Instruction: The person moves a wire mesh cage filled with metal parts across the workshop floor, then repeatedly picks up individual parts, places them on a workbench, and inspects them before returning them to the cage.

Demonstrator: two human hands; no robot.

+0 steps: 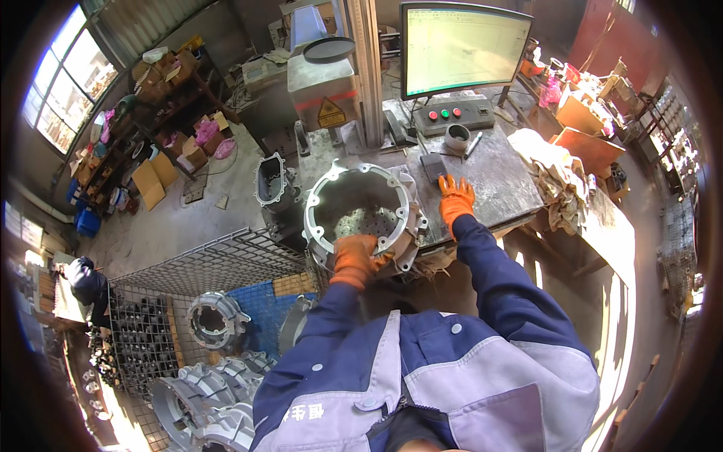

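Observation:
A large round cast-metal housing (403, 207), with a flanged rim and bolt holes, stands at the near edge of the metal workbench (497, 177). My left hand (355, 260), in an orange glove, is closed over the near side of its rim; the fingertips are partly hidden. Farther right, my right hand (456, 200), also gloved in orange, rests on the benchtop with its fingers stretched forward. Just ahead of those fingers lies a small dark rectangular block (433, 167); whether they touch it I cannot tell.
Behind the housing stands a machine head (322, 87) on a column. A monitor (465, 53), a button box (454, 115), a grey ring (457, 137) and a pen (474, 145) are at the back right. A wire cage (211, 260) with more housings (215, 320) is at left.

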